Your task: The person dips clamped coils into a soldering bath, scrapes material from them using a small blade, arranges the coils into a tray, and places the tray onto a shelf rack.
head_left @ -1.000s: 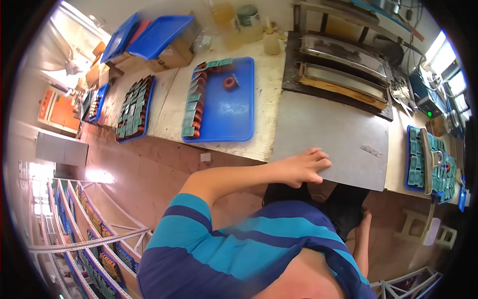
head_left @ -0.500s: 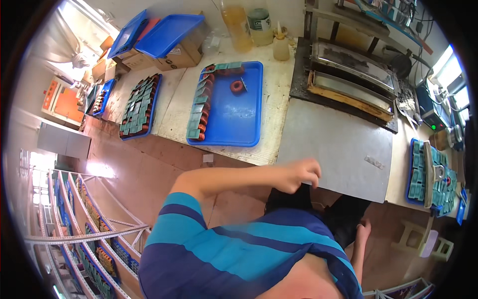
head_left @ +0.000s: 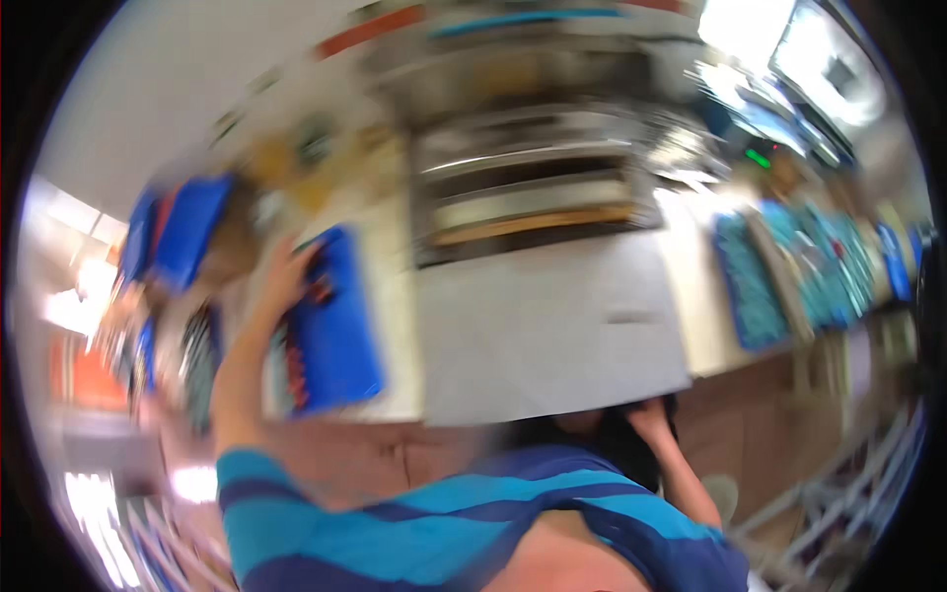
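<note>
"So, head view: what could go wrong?"

"My left fingers (head_left: 299, 257) are at the far left corner of the blue tray (head_left: 340, 345); a hasty sweep could knock the red parts (head_left: 296, 370) askew."

"Their look?"

"Blurred, in a row along the tray's left side. How open my fingers are, or what they hold, I cannot tell; my right fingers (head_left: 647, 414) are by my dark trousers (head_left: 626, 454)."

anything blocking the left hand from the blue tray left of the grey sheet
Nothing visible: the left hand is at the far left corner of the blue tray, near red and green parts. Blur hides whether it touches any.
</note>
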Available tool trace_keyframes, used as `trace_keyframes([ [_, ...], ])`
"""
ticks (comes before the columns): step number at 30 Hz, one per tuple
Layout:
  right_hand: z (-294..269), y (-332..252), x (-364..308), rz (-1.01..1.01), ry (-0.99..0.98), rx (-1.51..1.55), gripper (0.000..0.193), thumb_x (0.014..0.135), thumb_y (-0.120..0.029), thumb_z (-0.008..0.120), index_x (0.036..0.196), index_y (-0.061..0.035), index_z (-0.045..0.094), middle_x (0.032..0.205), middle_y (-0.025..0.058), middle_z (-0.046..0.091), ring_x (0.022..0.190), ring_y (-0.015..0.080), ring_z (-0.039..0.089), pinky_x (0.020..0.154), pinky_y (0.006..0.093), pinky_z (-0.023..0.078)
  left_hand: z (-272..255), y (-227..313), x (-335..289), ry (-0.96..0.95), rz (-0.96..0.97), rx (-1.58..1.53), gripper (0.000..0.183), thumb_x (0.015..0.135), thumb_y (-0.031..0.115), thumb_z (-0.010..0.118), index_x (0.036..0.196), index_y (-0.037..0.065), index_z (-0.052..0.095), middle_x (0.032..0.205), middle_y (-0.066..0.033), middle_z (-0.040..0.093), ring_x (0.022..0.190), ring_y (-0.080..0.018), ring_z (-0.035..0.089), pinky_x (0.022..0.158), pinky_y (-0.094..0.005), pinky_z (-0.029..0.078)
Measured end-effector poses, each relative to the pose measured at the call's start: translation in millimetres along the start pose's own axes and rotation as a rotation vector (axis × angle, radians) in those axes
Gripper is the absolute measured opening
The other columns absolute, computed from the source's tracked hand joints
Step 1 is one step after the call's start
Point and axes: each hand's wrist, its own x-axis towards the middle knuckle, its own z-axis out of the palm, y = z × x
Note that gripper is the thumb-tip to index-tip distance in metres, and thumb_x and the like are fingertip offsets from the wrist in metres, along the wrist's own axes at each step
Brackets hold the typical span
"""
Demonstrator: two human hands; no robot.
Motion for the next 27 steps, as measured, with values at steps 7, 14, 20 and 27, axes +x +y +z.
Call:
trace_keyframes([
  [7,-7,-4,-3,0.085,0.108,0.163,0.044,0.076,0.002,0.06,0.119,-0.0036,0.069,0.107,0.0157,0.074,0.101,0.0245,0.07,0.089,0.0374,0.054,-10,11,17,-0.168,0.043,0.137,0.077,0.071,-0.008,0.064,0.145,0.006,0.045,0.141,-0.0267,0.043,0.126,-0.0477,0.049,0.1,-0.0497,0.046],
  [14,-47,-34,-11,0.161,0.0,0.137,0.05,0.069,0.005,0.054,0.117,-0.0026,0.07,0.101,0.014,0.075,0.096,0.0259,0.071,0.086,0.0379,0.056,-5,21,33,-0.073,-0.05,-0.018,0.061,0.076,-0.013,0.055,0.133,0.006,0.052,0.12,-0.0249,0.056,0.109,-0.0474,0.059,0.088,-0.0496,0.051],
  [20,-113,-70,-38,0.196,-0.372,0.441,0.026,0.075,-0.002,0.061,0.097,0.0008,0.074,0.085,0.0107,0.074,0.079,0.018,0.071,0.072,0.0315,0.056,-6,-15,6,0.07,-0.205,-0.023,0.056,0.078,-0.01,0.055,0.131,0.007,0.055,0.119,-0.0228,0.062,0.11,-0.0457,0.061,0.09,-0.0505,0.051],
  [27,-128,-185,4,-0.222,-0.311,0.714,0.055,0.072,-0.022,0.071,0.121,0.0004,0.061,0.1,0.0109,0.066,0.098,0.0209,0.066,0.086,0.0341,0.052,-103,157,27,0.294,-0.236,-1.043,0.048,0.085,-0.002,0.06,0.132,0.003,0.055,0.121,-0.0117,0.067,0.101,-0.022,0.068,0.087,-0.0321,0.056],
])
